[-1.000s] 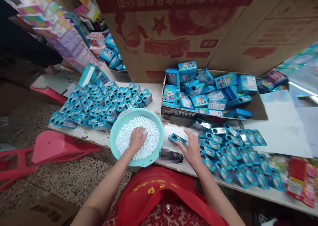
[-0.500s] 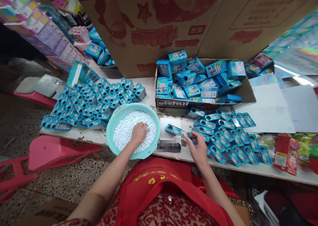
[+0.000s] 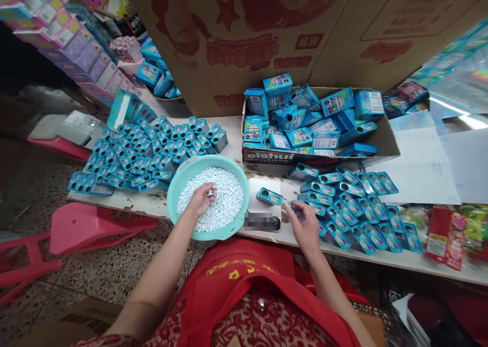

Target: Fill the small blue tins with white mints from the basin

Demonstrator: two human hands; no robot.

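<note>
My left hand [image 3: 202, 199] is over the turquoise bowl [image 3: 170, 204], its fingers curled together around a few small white candies. Small white candy pellets [image 3: 224, 199] fill much of the bowl. To the right, my right hand [image 3: 305, 226] has its thumb and fingers apart at the left end of a blue candy box [image 3: 314, 208]; its fingers partly hide that end. Between my hands, a single blue box [image 3: 270, 196] with a dark round opening lies on a small white scale [image 3: 256, 188], whose display area is blurred.
Many blue boxes [image 3: 133, 154] stand packed together on the left of the table, and more [image 3: 362, 210] on the right. Behind, an open carton [image 3: 267, 156] holds jumbled boxes before a large cardboard box [image 3: 244, 88]. A pink stool [image 3: 76, 230] is at lower left.
My left hand has lifted from the pellets and drawn back slightly left, its fingers curling round a few candies. My right hand stays by the boxes. The view has shifted slightly.
</note>
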